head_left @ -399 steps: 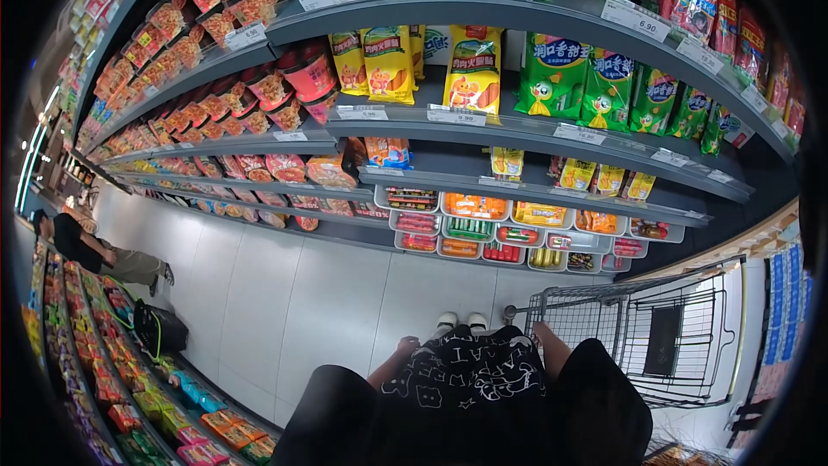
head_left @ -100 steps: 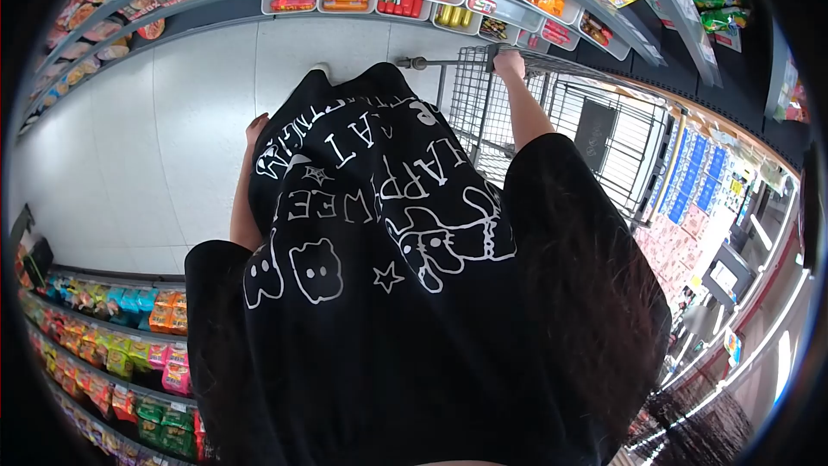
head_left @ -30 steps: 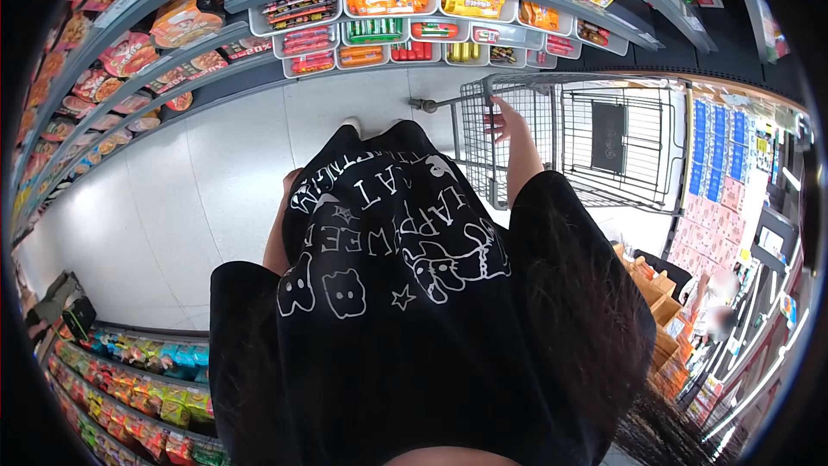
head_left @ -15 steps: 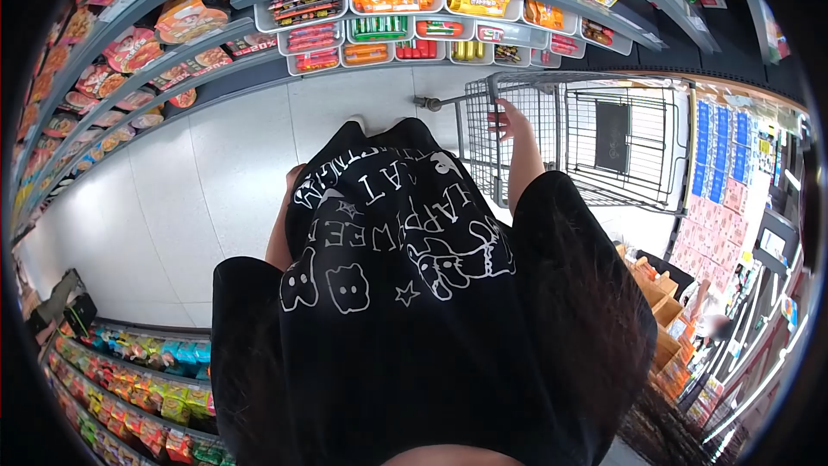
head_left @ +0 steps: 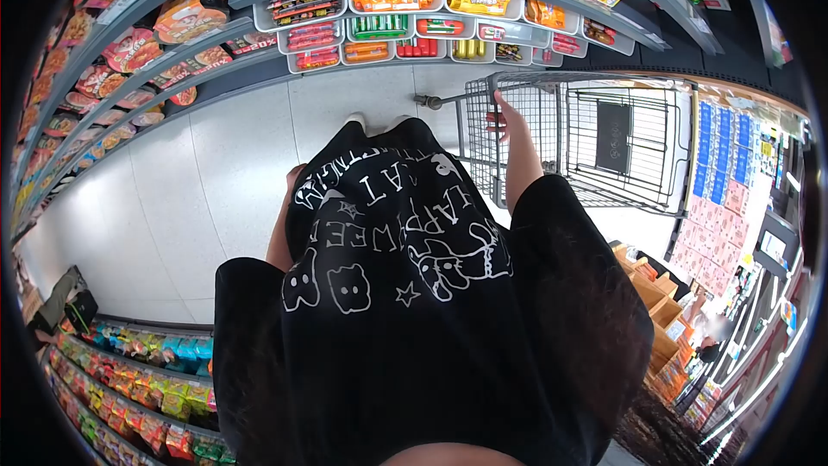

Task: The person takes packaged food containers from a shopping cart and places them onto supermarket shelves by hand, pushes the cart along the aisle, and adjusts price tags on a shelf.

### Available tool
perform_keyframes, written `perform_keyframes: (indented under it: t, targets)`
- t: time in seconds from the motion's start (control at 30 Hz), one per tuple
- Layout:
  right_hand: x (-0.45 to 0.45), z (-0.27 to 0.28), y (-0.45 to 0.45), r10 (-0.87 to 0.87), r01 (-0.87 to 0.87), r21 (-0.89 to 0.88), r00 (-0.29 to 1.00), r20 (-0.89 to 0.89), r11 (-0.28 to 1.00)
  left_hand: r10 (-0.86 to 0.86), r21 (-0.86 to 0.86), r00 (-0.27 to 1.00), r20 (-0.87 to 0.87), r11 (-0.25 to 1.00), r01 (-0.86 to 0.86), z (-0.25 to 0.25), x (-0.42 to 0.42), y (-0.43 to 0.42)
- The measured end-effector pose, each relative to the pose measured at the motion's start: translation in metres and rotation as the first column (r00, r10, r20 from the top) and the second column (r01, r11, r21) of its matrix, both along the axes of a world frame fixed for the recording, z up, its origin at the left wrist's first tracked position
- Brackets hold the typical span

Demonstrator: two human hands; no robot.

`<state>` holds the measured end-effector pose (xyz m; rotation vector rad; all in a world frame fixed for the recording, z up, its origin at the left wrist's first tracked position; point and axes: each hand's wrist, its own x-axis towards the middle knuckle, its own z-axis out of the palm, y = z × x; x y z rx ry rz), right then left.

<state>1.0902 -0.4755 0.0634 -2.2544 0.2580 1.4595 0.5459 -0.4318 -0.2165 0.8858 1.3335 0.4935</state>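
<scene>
My right hand (head_left: 504,117) is on the near upright bar of a grey wire shopping cart (head_left: 569,138), its fingers curled round the bar. The cart stands to my right, and its visible basket holds no goods. My left hand (head_left: 295,176) hangs beside the hem of my black printed T-shirt (head_left: 388,293). Cloth and the angle hide most of its fingers, so I cannot tell what it holds, if anything. The tips of my light shoes (head_left: 356,119) show below the shirt.
Ahead is a shelf with white bins (head_left: 392,10) of packaged sausages. Bowl-shaped packs (head_left: 129,50) line the left shelves. Bagged snacks (head_left: 164,388) fill a shelf at lower left, near another person's leg (head_left: 59,298). Stacked cartons (head_left: 711,233) stand beyond the cart.
My right hand has shifted slightly on the cart, its thumb now higher along the bar. Both shoe tips show more. The other person at lower left has come further into view.
</scene>
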Motion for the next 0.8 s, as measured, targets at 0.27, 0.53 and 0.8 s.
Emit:
perform_keyframes:
  t: [0.27,0.53,0.8]
  targets:
    - [0.011,-0.008,-0.006,0.054,-0.054,0.011,0.993,-0.105,0.999,-0.039,-0.061,0.982,-0.185,0.998,0.028,0.023,0.028,-0.015]
    - [0.009,-0.014,-0.009,0.074,-0.074,0.021,0.997,-0.031,0.997,-0.072,-0.147,0.958,-0.277,0.989,0.032,0.153,0.091,-0.003]
    - [0.014,-0.002,-0.02,0.072,-0.06,0.065,0.978,-0.197,0.996,-0.082,-0.094,0.936,-0.343,0.994,0.052,0.122,0.112,0.003]
